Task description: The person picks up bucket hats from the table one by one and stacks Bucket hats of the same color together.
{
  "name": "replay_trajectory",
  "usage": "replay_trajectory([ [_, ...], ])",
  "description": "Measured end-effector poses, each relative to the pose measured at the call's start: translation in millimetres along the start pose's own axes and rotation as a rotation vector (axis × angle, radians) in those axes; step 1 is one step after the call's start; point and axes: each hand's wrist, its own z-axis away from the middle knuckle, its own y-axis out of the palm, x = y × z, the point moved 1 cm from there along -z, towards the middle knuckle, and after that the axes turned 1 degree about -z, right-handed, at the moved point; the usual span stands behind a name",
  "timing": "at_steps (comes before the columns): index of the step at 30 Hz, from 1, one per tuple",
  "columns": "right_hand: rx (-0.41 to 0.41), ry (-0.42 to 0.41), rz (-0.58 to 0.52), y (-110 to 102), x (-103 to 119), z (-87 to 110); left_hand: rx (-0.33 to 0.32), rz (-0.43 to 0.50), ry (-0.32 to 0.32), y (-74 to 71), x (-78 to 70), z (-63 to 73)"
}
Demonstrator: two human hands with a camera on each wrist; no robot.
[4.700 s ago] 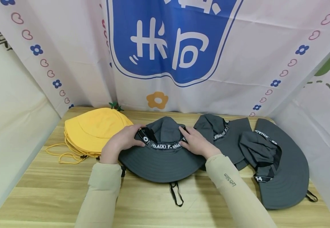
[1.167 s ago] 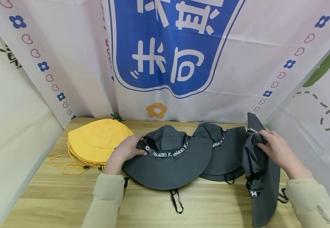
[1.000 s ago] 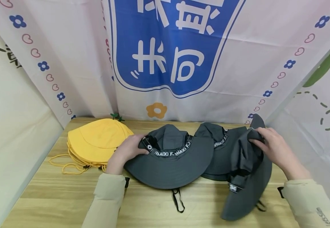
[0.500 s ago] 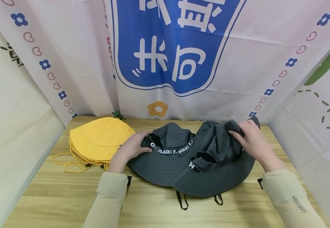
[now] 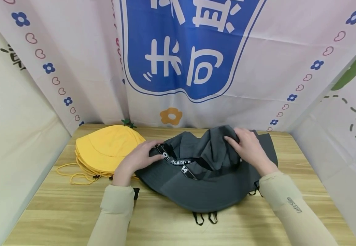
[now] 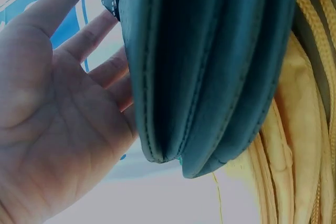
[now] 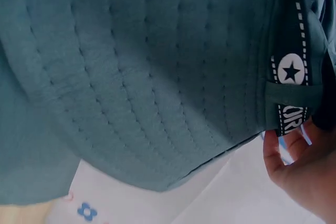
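Observation:
In the head view, my left hand (image 5: 139,160) rests at the left end of a grey wide-brimmed sun hat (image 5: 156,177), thumb beside its lettered sweatband. The left wrist view shows the palm turned up and uncurled fingers (image 6: 89,38) passing behind stacked grey brims (image 6: 210,77). My right hand (image 5: 251,150) grips the folded crown of a second grey sun hat (image 5: 208,193), marked "14", which overlaps most of the first. In the right wrist view, its stitched brim (image 7: 152,87) fills the frame. Further grey hat brim (image 5: 268,150) shows behind my right hand.
A stack of yellow hats (image 5: 110,147) lies left of the grey ones, its yellow cords (image 5: 79,176) trailing on the wooden table (image 5: 171,232). Black cord loops (image 5: 213,217) hang from the grey brims in front. A printed curtain (image 5: 257,85) closes off the back.
My right hand let go of the middle hat, took the far-right grey hat by its crown and carried it left over the middle one. My left hand has stayed at the middle hat's left end.

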Motion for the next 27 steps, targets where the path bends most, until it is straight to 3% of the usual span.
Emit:
replay_trajectory([
  [10,0.032,0.093,-0.032,18.3,19.4,-11.8,-0.035,0.074,0.007,-8.1,-6.9,3.9],
  [18,0.063,0.162,-0.107,30.7,25.4,-22.9,0.099,0.083,0.107,-10.4,-21.3,7.1],
  [21,0.07,0.162,-0.122,35.3,25.5,-25.4,0.081,0.09,0.152,-12.8,-22.2,8.7],
  [27,0.097,0.161,-0.158,43.0,20.2,-26.6,0.026,0.132,0.176,-19.6,-19.0,11.6],
])
